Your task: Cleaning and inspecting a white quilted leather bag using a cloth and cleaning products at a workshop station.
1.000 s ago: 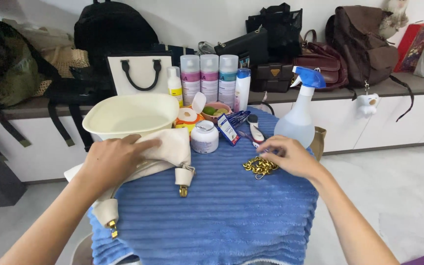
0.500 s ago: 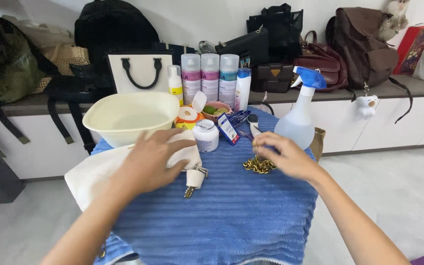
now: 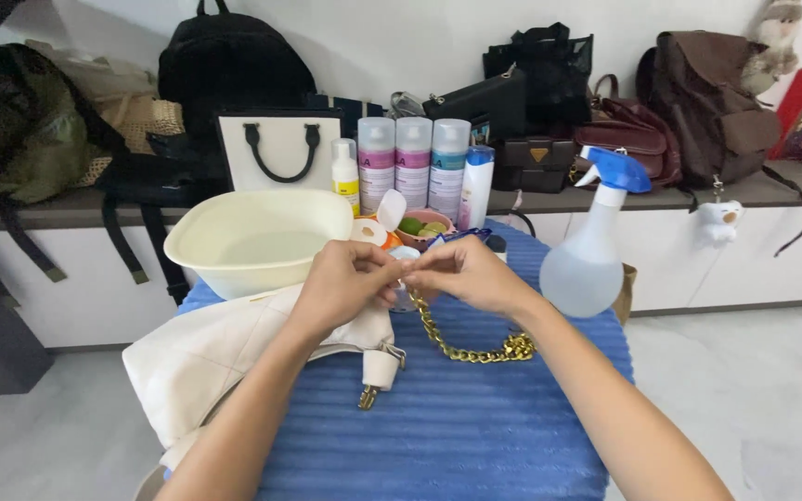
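A cream leather bag (image 3: 206, 357) lies on the blue ribbed towel (image 3: 475, 436) over a small round table. My left hand (image 3: 343, 283) rests on the bag's upper edge and pinches one end of a gold chain (image 3: 461, 343). My right hand (image 3: 468, 274) meets it from the right and holds the same end of the chain. The chain droops from my fingers down to the towel and curls into a small heap on the right. A strap tab with a gold clasp (image 3: 378, 371) hangs from the bag just below my hands.
A cream basin (image 3: 257, 241) stands at the back left of the table. Behind my hands are spray cans (image 3: 412, 162), small jars and a bottle. A blue-topped spray bottle (image 3: 591, 250) stands at the right. Bags and backpacks crowd the ledge (image 3: 772, 190) behind.
My right hand lifted the chain off the towel and my left hand came off the bag's middle; both now meet at the chain's end above the bag.
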